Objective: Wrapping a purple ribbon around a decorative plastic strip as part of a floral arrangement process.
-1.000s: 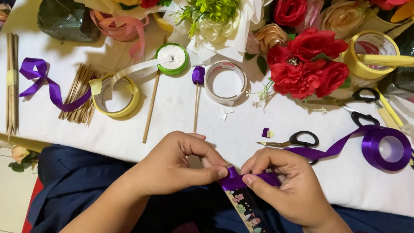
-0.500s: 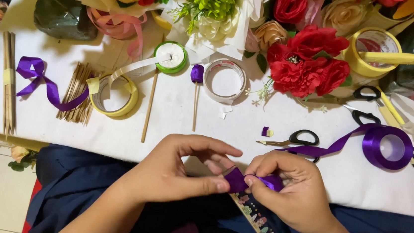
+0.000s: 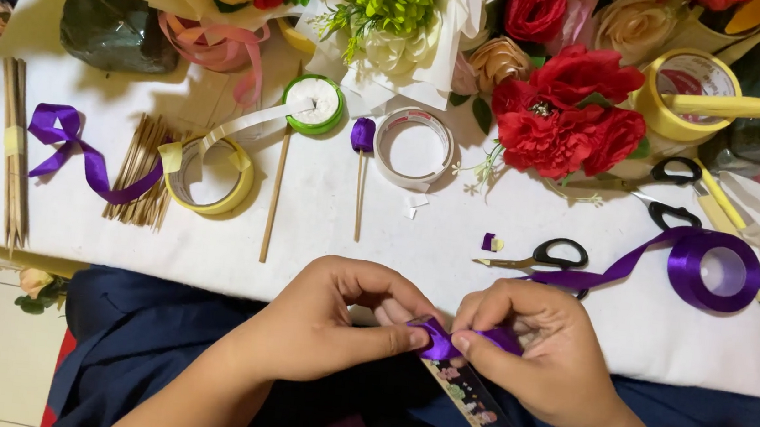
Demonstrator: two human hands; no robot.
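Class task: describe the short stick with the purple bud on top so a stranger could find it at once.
Start at the white table, below the green-flowered bouquet. Left of the clear tape ring lies a thin stick with a purple ribbon bud at its top. The longer stick beside it is bare.

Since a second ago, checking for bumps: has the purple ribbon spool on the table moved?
No. The purple ribbon spool lies in the same spot beside the black-handled scissors, as before.
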